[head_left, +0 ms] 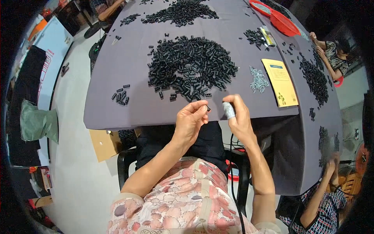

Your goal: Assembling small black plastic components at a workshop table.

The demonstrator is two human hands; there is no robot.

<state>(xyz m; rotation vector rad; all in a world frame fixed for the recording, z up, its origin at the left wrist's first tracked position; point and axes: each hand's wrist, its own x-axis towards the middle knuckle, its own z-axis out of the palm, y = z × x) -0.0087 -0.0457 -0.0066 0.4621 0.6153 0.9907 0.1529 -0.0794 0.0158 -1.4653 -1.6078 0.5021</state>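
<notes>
My left hand [188,121] pinches a small black cylindrical piece [208,109] between thumb and fingertips, just in front of the table's near edge. Close by on the right, my right hand [242,121] is closed around a short tool with a whitish wrapped body [229,110]. Its working end cannot be made out. A black cord [232,171] hangs below that hand and runs down past my lap. Beyond both hands lies a big heap of black cylindrical pieces [191,66]. A small pile of silvery screw-like parts [258,79] sits to its right.
A yellow booklet [280,84] lies at the right on the grey-covered table [128,70]. Further off are another black heap [183,13] and a red basket [283,23]. Several black pieces [120,96] lie at the left. Two other people [325,206] work along the right side.
</notes>
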